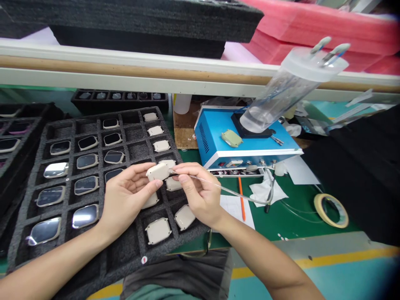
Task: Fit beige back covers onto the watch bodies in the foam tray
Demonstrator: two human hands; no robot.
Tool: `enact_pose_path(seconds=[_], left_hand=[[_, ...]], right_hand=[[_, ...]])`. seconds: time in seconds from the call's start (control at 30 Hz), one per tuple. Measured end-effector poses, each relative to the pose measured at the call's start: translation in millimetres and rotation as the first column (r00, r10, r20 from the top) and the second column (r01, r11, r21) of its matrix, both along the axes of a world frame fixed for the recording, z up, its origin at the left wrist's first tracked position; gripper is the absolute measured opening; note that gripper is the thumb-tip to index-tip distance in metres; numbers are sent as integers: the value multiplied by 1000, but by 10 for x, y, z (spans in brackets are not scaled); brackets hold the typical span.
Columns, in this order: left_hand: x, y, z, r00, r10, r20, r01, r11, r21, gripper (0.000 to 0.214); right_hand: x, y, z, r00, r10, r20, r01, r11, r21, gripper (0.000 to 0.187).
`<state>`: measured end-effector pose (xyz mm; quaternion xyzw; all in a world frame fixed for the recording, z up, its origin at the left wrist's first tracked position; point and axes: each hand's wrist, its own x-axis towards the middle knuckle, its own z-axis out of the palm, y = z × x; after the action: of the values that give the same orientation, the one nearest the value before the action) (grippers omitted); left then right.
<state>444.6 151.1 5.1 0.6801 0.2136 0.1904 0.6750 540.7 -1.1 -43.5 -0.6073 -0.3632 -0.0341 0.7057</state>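
Observation:
Over the foam tray, my left hand (125,189) grips a beige smartwatch case (158,171) by its edge, thumb in front and fingers behind. Pinched in my right hand (201,193) is a thin tool on a clear tube (233,192); its tip meets or nearly meets the right side of the case. Below both hands lies the black foam tray (120,266). Screened watch cases (86,185) fill several pockets on its left, and beige cases (158,231) lie in the right columns. My hands and wrists hide some pockets.
Behind to the right stands a blue control box (215,125) with a clear cylinder (278,91) and a greenish watch case (231,138) on top. An orange pen (241,200), tissue (264,191) and tape roll (331,210) lie on the green bench. A shelf edge (156,81) crosses above.

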Motion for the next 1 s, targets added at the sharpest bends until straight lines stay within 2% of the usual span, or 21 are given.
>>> enact_pose_path(seconds=[1.0], left_hand=[[18, 9, 10, 999, 16, -31, -16, 1000, 20, 54]], right_hand=[[21, 20, -19, 1000, 9, 0, -9, 1000, 10, 16]])
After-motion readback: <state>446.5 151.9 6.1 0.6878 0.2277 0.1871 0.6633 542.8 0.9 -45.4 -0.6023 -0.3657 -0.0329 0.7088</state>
